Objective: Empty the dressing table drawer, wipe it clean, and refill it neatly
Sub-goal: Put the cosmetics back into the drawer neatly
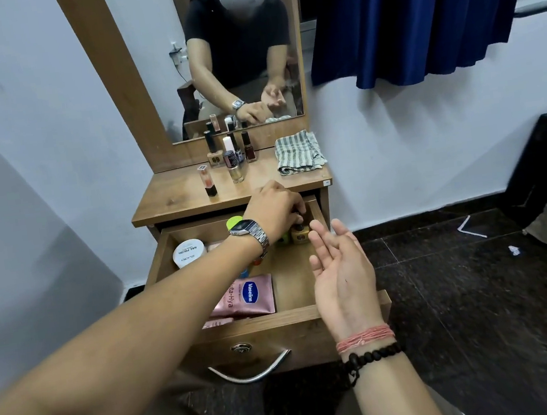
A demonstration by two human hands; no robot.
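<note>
The wooden drawer [265, 322] of the dressing table stands pulled out. My left hand [275, 208], with a metal watch on its wrist, reaches into the drawer's back right corner and pinches the black cap of a yellow nail polish bottle [300, 235]. My right hand [340, 268] hovers open, palm up, over the drawer's right side and holds nothing. Inside the drawer lie a white nail polish remover jar [188, 252], a pink Vaseline pouch [248, 296] and a green-lidded item [234, 221]. Several nail polish bottles [231, 157] stand on the tabletop.
A folded striped cloth [298, 152] lies on the tabletop's right side under the mirror [239, 49]. A blue curtain [413, 10] hangs at the right. Dark tiled floor [481, 285] spreads to the right, with a black bag [543, 170] at the edge.
</note>
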